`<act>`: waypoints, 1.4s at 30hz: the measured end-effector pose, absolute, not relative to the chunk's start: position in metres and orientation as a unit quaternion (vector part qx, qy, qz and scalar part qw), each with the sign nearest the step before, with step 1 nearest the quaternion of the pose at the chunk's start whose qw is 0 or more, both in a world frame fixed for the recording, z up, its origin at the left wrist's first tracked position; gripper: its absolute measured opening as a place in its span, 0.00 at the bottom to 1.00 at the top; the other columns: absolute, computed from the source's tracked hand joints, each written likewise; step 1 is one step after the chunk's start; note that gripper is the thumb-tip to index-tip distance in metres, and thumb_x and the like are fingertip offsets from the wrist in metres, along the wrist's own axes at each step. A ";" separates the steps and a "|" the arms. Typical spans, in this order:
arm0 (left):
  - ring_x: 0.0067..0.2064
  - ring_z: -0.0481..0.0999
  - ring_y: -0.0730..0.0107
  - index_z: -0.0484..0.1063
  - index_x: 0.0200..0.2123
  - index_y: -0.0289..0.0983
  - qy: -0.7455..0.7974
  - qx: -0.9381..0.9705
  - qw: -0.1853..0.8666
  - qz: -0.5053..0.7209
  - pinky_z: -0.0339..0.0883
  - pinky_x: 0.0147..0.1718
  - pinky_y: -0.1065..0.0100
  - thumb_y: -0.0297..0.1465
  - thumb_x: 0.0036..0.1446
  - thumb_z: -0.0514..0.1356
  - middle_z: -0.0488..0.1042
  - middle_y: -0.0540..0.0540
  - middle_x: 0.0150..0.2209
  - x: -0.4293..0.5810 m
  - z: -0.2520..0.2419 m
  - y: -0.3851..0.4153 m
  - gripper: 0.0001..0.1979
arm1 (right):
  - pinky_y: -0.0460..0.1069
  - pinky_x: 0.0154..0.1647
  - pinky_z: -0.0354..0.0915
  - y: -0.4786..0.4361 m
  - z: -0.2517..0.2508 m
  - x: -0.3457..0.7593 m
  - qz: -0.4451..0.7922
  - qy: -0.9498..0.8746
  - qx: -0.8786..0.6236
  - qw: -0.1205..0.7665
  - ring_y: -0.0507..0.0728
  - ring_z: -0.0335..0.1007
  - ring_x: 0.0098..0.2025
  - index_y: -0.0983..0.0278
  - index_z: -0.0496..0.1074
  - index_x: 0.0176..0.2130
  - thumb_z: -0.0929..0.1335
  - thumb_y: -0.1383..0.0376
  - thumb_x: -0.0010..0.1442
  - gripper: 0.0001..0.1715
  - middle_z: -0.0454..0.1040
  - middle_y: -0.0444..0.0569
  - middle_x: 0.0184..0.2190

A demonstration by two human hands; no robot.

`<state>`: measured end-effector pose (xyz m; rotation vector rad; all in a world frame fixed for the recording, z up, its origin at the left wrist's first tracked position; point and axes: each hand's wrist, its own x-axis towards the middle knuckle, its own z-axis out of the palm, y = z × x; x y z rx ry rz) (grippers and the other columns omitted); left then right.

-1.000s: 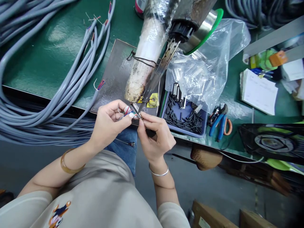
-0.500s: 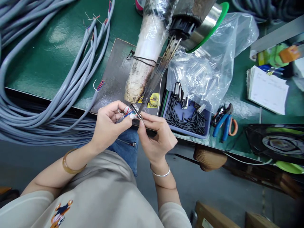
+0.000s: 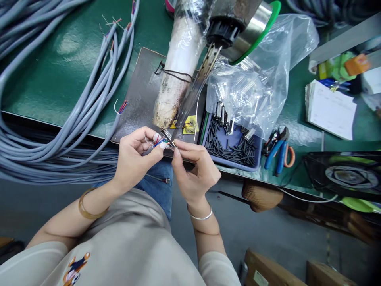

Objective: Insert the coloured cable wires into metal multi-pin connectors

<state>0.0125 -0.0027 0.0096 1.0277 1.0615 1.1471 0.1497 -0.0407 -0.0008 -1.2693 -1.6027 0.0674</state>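
My left hand is closed on the thin coloured wires of a cable, pinched between thumb and fingers. White tips cover its thumb and a finger. My right hand pinches one end of a small metal multi-pin connector, which lies slanted between both hands. The wire ends meet the connector's pins; whether each is joined is too small to tell. Just above the connector are the sooty end of a white wrapped tube and the slim metal tip of a soldering iron.
A blue tray holds black sleeves and connectors, partly under a clear plastic bag. Grey cables loop over the left side. To the right are blue-handled pliers, a paper pad and a black fan-like device. A solder spool stands behind.
The view has shifted slightly, so the bench things sit a little further left. The connector has turned slightly and more of its pin row shows. Both hands keep their grips.
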 end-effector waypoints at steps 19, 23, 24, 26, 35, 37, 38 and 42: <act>0.17 0.58 0.84 0.71 0.29 0.37 0.450 0.441 0.597 0.496 0.52 0.15 0.77 0.29 0.52 0.68 0.69 0.56 0.22 0.012 0.009 -0.001 0.08 | 0.49 0.42 0.80 -0.040 0.005 0.152 -0.018 -0.687 -0.532 0.494 0.54 0.84 0.41 0.58 0.74 0.39 0.73 0.73 0.60 0.10 0.84 0.46 0.43; 0.17 0.59 0.83 0.71 0.29 0.37 0.444 0.429 0.624 0.479 0.54 0.16 0.77 0.30 0.54 0.68 0.66 0.57 0.19 0.009 0.008 -0.002 0.08 | 0.47 0.39 0.80 -0.042 0.007 0.151 -0.044 -0.706 -0.527 0.471 0.53 0.84 0.40 0.59 0.71 0.36 0.73 0.72 0.61 0.09 0.85 0.48 0.43; 0.17 0.59 0.83 0.71 0.29 0.37 0.445 0.428 0.628 0.474 0.54 0.16 0.77 0.30 0.54 0.68 0.65 0.57 0.19 0.008 0.008 -0.002 0.08 | 0.46 0.39 0.80 -0.042 0.007 0.151 -0.049 -0.713 -0.524 0.463 0.53 0.84 0.40 0.59 0.70 0.36 0.72 0.72 0.61 0.09 0.85 0.49 0.43; 0.17 0.59 0.83 0.71 0.28 0.37 0.447 0.429 0.631 0.467 0.53 0.15 0.77 0.29 0.53 0.68 0.65 0.57 0.19 0.007 0.008 -0.002 0.08 | 0.45 0.39 0.80 -0.043 0.007 0.151 -0.053 -0.723 -0.518 0.454 0.53 0.84 0.41 0.60 0.69 0.36 0.72 0.73 0.61 0.10 0.85 0.51 0.42; 0.17 0.59 0.85 0.70 0.24 0.36 0.435 0.418 0.658 0.450 0.50 0.14 0.78 0.28 0.45 0.73 0.69 0.55 0.21 0.008 0.018 0.000 0.13 | 0.46 0.40 0.79 -0.042 0.000 0.153 -0.006 -0.683 -0.528 0.505 0.52 0.83 0.38 0.60 0.71 0.36 0.73 0.75 0.60 0.11 0.85 0.47 0.38; 0.17 0.58 0.86 0.69 0.23 0.36 0.436 0.424 0.657 0.445 0.50 0.14 0.78 0.28 0.45 0.73 0.69 0.55 0.21 0.008 0.020 0.000 0.14 | 0.46 0.42 0.79 -0.042 -0.001 0.153 -0.008 -0.690 -0.524 0.499 0.53 0.84 0.40 0.60 0.72 0.37 0.73 0.76 0.60 0.11 0.85 0.48 0.40; 0.17 0.58 0.86 0.69 0.23 0.36 0.437 0.428 0.654 0.444 0.49 0.13 0.78 0.29 0.45 0.73 0.69 0.55 0.21 0.009 0.021 0.000 0.14 | 0.47 0.43 0.79 -0.042 -0.001 0.153 -0.010 -0.693 -0.523 0.497 0.53 0.84 0.41 0.60 0.73 0.38 0.73 0.76 0.60 0.11 0.85 0.48 0.41; 0.18 0.58 0.84 0.71 0.26 0.36 0.441 0.436 0.638 0.456 0.50 0.14 0.78 0.30 0.47 0.72 0.69 0.54 0.22 0.009 0.019 -0.001 0.11 | 0.47 0.42 0.79 -0.042 0.000 0.152 -0.007 -0.692 -0.522 0.498 0.53 0.84 0.41 0.60 0.73 0.38 0.72 0.74 0.60 0.10 0.85 0.47 0.40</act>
